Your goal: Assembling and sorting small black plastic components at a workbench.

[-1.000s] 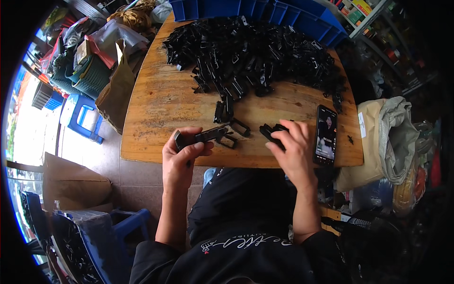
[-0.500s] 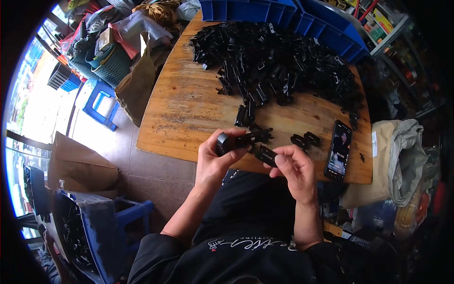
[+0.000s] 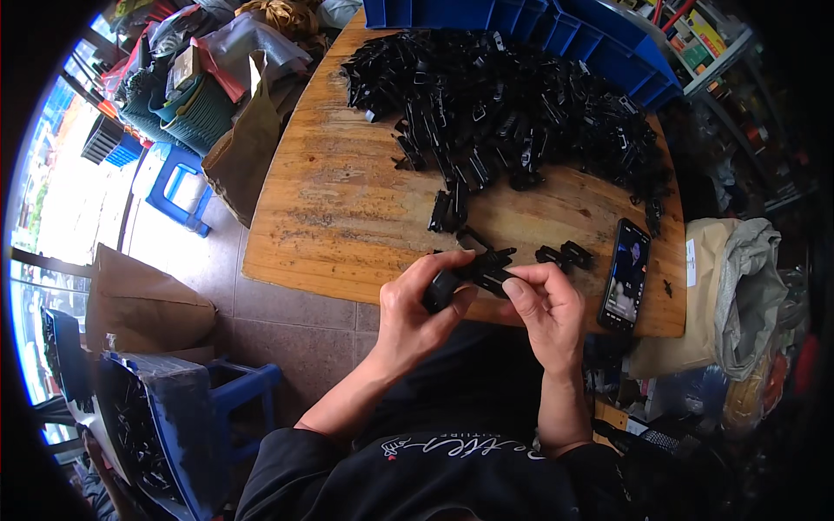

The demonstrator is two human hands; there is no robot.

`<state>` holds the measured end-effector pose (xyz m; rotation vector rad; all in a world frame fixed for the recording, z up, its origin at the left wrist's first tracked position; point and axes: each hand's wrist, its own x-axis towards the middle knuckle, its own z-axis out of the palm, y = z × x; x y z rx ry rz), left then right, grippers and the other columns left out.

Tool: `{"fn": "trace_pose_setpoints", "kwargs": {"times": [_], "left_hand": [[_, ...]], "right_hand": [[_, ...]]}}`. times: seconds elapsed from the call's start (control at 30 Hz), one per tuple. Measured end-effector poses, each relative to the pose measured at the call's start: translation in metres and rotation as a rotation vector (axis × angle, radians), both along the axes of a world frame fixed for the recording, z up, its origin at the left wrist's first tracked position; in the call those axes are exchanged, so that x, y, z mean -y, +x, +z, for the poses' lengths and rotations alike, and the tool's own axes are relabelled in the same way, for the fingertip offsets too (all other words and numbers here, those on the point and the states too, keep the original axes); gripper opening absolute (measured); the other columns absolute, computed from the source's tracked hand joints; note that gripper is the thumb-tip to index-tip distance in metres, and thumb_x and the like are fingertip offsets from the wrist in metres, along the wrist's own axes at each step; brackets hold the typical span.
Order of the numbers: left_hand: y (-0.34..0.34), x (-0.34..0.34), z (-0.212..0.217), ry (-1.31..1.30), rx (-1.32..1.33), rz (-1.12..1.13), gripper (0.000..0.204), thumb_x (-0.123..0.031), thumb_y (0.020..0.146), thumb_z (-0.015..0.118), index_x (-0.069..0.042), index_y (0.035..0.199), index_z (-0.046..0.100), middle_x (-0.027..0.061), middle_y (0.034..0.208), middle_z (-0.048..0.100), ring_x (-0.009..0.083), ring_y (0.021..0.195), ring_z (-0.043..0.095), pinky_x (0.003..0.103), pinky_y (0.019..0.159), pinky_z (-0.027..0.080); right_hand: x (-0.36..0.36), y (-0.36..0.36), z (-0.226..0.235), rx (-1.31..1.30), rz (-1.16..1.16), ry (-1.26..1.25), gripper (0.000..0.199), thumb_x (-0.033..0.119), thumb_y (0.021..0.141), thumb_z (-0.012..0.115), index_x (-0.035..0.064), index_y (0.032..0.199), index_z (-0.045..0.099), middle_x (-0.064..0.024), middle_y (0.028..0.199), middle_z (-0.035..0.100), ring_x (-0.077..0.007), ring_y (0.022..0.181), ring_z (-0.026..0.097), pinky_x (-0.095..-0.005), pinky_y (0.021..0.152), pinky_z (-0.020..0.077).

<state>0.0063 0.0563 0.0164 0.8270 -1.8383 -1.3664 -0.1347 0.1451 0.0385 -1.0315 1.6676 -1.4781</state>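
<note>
My left hand [image 3: 408, 313] is closed around a black piece with a thick rounded end [image 3: 441, 291]; its exact kind is hidden by my fingers. In my right hand [image 3: 556, 317], thumb and fingers pinch a small slotted black part [image 3: 493, 279]. The two pieces meet between my hands, at the table's near edge, though whether they interlock I cannot tell. Just beyond them lie a few loose black parts [image 3: 565, 254]. A large heap of similar black parts [image 3: 504, 113] covers the far half of the wooden table [image 3: 313, 208].
A lit phone [image 3: 624, 273] lies at the table's right edge. Blue crates [image 3: 608, 56] stand behind the heap. On the floor at left are a blue stool [image 3: 178, 187], a brown paper sack [image 3: 148, 300] and a bin of black parts [image 3: 161, 417]. Another person's arm [image 3: 100, 469] shows at lower left.
My left hand has moved right, bringing its black piece up against the small part in my right hand. The right hand has stayed nearly in place.
</note>
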Motion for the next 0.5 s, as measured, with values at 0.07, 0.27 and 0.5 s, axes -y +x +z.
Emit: {"fn": "trace_pose_setpoints", "kwargs": {"times": [0.07,0.27,0.5], "left_hand": [[-0.0017,-0.0026,-0.0041,-0.141,-0.055,0.055,0.034,0.001,0.072,0.065,0.001,0.105,0.058,0.0108,0.094,0.066,0.0141,0.084,0.063,0.024,0.074,0.047],[-0.0018,0.0006,-0.0095,-0.061,-0.082,0.055,0.033,-0.001,0.073,0.067,0.001,0.104,0.058,0.011,0.098,0.065,0.0147,0.084,0.063,0.025,0.075,0.047],[-0.0007,-0.0009,-0.0083,-0.062,-0.062,0.051,0.033,-0.003,0.074,0.067,0.001,0.105,0.057,0.009,0.096,0.065,0.0133,0.086,0.061,0.025,0.077,0.046]], "right_hand": [[0.0014,0.0014,-0.0018,-0.035,-0.046,-0.05,0.018,0.012,0.086,0.061,-0.003,0.094,0.056,-0.004,0.079,0.061,-0.0067,0.064,0.058,-0.0187,0.059,0.0482],[0.0039,0.0011,-0.0034,-0.031,-0.029,-0.048,0.018,0.014,0.085,0.062,-0.0025,0.092,0.057,-0.0045,0.08,0.062,-0.009,0.063,0.06,-0.018,0.056,0.0451],[0.0064,0.003,-0.0034,-0.073,-0.042,-0.08,0.015,0.01,0.084,0.063,-0.0028,0.089,0.057,-0.0043,0.077,0.061,-0.0073,0.064,0.058,-0.0181,0.057,0.0471]]}}
